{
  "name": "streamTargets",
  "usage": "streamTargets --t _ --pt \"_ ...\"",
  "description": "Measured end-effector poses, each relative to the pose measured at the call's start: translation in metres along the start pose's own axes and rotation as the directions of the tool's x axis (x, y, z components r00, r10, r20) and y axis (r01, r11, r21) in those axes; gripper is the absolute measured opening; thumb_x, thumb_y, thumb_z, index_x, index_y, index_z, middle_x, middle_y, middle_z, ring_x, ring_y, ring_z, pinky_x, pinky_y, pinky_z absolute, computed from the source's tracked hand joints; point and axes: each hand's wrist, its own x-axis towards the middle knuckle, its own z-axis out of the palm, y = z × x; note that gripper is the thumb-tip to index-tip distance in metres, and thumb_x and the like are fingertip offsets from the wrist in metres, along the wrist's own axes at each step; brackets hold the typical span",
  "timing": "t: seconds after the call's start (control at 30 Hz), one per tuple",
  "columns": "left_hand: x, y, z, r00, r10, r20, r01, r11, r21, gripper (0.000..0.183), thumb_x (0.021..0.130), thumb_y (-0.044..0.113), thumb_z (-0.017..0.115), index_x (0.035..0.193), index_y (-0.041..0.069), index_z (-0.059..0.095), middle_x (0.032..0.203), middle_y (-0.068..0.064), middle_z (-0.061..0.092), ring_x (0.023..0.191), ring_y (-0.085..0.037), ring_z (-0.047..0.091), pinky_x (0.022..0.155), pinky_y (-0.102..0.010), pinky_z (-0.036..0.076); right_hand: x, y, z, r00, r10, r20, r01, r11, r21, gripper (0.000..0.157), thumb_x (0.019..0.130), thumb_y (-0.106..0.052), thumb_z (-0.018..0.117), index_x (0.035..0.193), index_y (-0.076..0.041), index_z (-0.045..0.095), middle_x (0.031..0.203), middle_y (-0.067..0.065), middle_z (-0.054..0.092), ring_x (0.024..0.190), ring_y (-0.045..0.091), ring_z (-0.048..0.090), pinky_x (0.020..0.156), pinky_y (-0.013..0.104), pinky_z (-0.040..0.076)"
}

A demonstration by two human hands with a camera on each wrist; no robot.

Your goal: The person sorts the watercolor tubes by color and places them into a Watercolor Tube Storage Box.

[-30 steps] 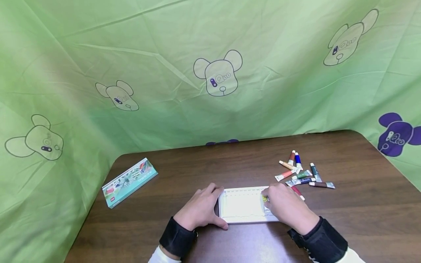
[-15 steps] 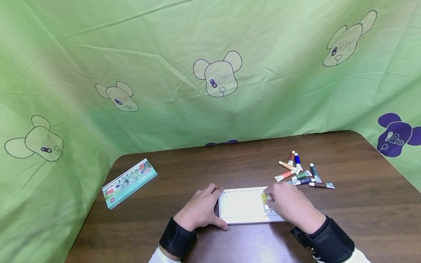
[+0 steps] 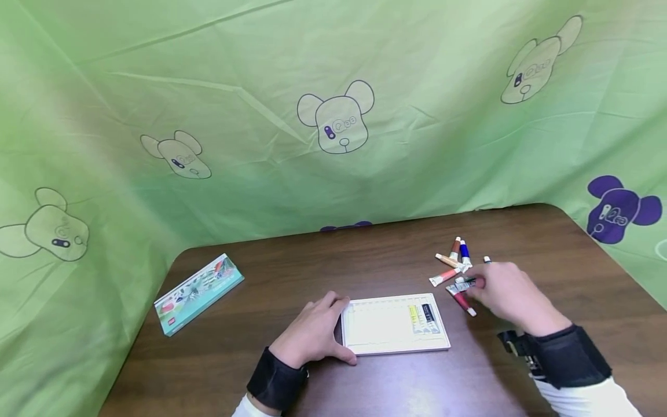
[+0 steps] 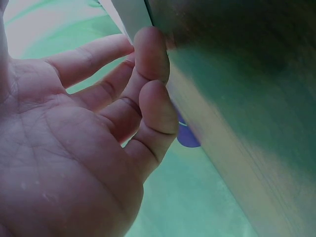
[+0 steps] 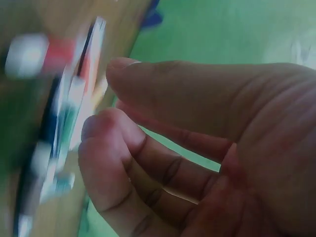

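Observation:
My left hand (image 3: 315,330) holds the left end of a shallow white tray (image 3: 377,327), its thumb at the front corner and its fingers at the back. In the left wrist view, curled fingers (image 4: 150,54) meet the tray's white edge (image 4: 129,17). A yellow-labelled paint tube (image 3: 414,315) and a dark-labelled one (image 3: 429,315) lie side by side in the tray's right end. To the right, my right hand (image 3: 513,292) is over the loose paint tubes, partly covering them. Its thumb and loosely bent fingers stand apart in the right wrist view, with nothing between them. A red tube (image 3: 460,300) lies just left of it.
Beyond the right hand lie a blue tube (image 3: 465,252), a brown tube (image 3: 455,248) and a salmon tube (image 3: 444,277). A turquoise printed box (image 3: 200,293) rests at the left of the brown table (image 3: 292,266). A green curtain (image 3: 250,197) hangs behind.
The right hand has left the tray and moved right to the loose tubes, uncovering the two tubes in the tray. The left hand keeps its place on the tray.

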Motion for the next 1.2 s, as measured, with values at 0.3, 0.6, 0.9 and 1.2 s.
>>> streamTargets --t 0.3,0.6,0.9,1.2 --pt "-0.001 -0.001 0.000 1.000 -0.003 0.001 0.003 1.000 -0.003 0.105 0.056 0.062 0.079 0.140 0.008 0.048 0.130 -0.003 0.049 0.112 -0.017 0.051 0.094 -0.038 0.039 -0.004 0.062 -0.019 0.994 0.101 0.048 -0.101 0.995 -0.014 0.023 0.078 -0.024 0.070 0.091 -0.005 0.072 0.076 0.003 0.067 0.074 0.027 0.062 0.068 0.050 0.047" --pt "-0.001 -0.001 0.000 1.000 0.000 0.002 0.000 1.000 0.002 0.105 0.056 0.063 0.078 0.140 0.008 0.048 0.131 -0.003 0.049 0.113 -0.018 0.051 0.094 -0.039 0.040 -0.004 0.065 -0.012 0.989 0.094 0.112 -0.096 0.995 0.005 0.013 0.075 -0.021 0.072 0.083 -0.011 0.070 0.072 -0.004 0.063 0.068 0.013 0.054 0.062 0.038 0.044" --pt "0.000 0.000 -0.001 1.000 -0.004 0.007 0.004 1.000 -0.006 0.105 0.057 0.062 0.078 0.141 0.007 0.047 0.130 -0.003 0.049 0.112 -0.017 0.051 0.094 -0.038 0.040 -0.003 0.059 -0.005 0.992 0.080 0.097 -0.078 0.997 -0.020 0.008 0.073 -0.022 0.073 0.079 -0.020 0.069 0.071 -0.007 0.060 0.068 0.013 0.053 0.061 0.043 0.044" --pt "0.001 -0.001 0.000 1.000 -0.010 0.015 0.010 1.000 0.003 0.106 0.056 0.064 0.078 0.141 0.008 0.047 0.131 -0.002 0.049 0.113 -0.017 0.051 0.094 -0.037 0.039 -0.004 0.058 -0.004 0.987 0.116 0.114 -0.113 0.993 -0.030 0.007 0.073 -0.025 0.073 0.075 -0.025 0.067 0.073 -0.002 0.063 0.066 0.017 0.052 0.057 0.044 0.042"
